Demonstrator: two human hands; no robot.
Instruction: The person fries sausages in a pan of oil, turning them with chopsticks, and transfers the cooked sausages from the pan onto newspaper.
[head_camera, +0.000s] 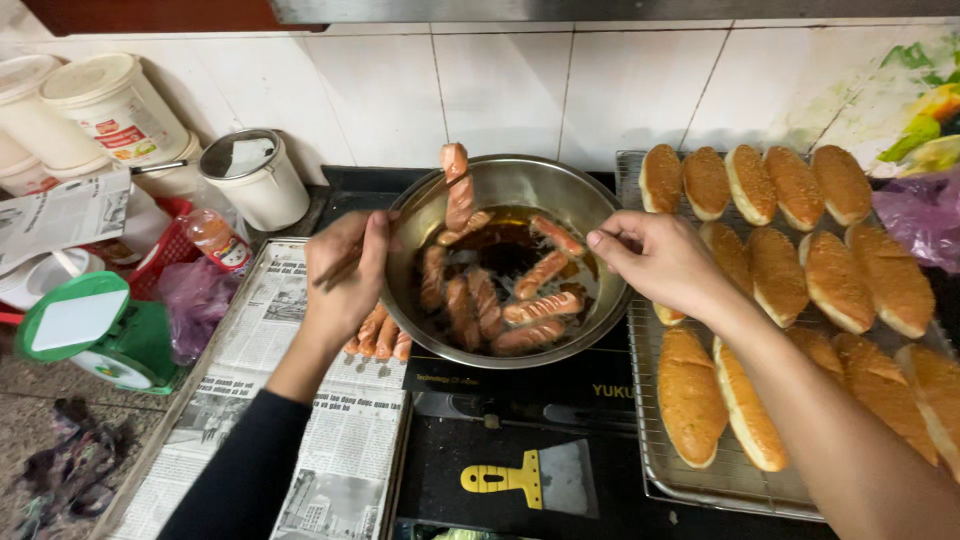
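Observation:
My left hand (345, 275) grips a pair of chopsticks (338, 270) that hold one scored sausage (457, 188) up above the back rim of a steel pan (520, 166). Several more scored sausages (540, 306) lie in dark oil inside the pan. My right hand (655, 260) pinches the pan's right rim with its fingertips. Under my left hand a few fried sausages (380, 336) rest on a newspaper-lined tray (340, 440). The pan stands on a black cooktop (560, 392).
A wire rack (730, 482) at the right holds many sesame buns (795, 186). A yellow-handled scraper (525, 478) lies on the cooktop's front. At the left stand a green scale (90, 330), white tubs (115, 105), a lidded pot (255, 182) and a sauce bottle (215, 240). A purple bag (920, 215) sits far right.

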